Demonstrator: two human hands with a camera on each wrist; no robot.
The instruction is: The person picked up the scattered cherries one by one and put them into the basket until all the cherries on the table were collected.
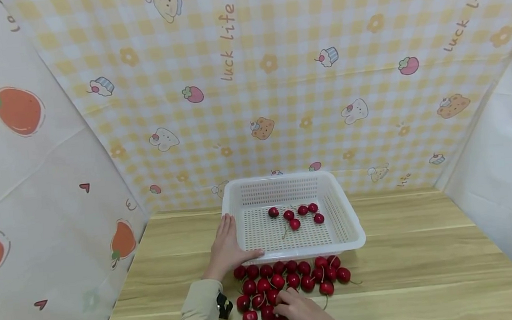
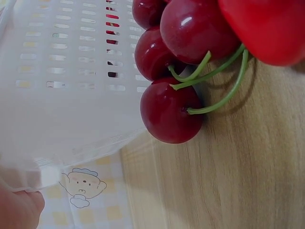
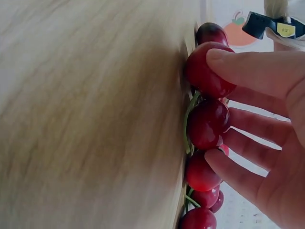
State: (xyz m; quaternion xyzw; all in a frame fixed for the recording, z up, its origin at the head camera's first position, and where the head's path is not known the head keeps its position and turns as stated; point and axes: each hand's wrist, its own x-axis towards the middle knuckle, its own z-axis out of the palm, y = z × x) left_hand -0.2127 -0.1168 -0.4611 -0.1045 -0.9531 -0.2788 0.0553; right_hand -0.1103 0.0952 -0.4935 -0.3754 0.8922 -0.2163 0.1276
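Note:
A white plastic basket (image 1: pixel 309 251) with perforated walls stands on the table and holds several cherries (image 1: pixel 294 224). At its front left corner my left hand (image 1: pixel 224 246) holds the rim, thumb along the front and fingers on the left side. More cherries (image 1: pixel 292 280), many with green stems, lie in rows before the basket; the left wrist view shows some against its wall. Over the nearest rows is my right hand (image 1: pixel 303 313). In the right wrist view its thumb presses one cherry (image 3: pixel 200 76), with the forefinger partly hidden behind it. Its other fingers touch neighbouring cherries.
The wood-grain table (image 1: pixel 411 258) extends to both sides of the basket. Patterned cloth (image 1: pixel 277 92) stands behind it, and light cloths (image 1: pixel 32 164) hang at the sides. A black device (image 1: pixel 224 306) is strapped to the left wrist.

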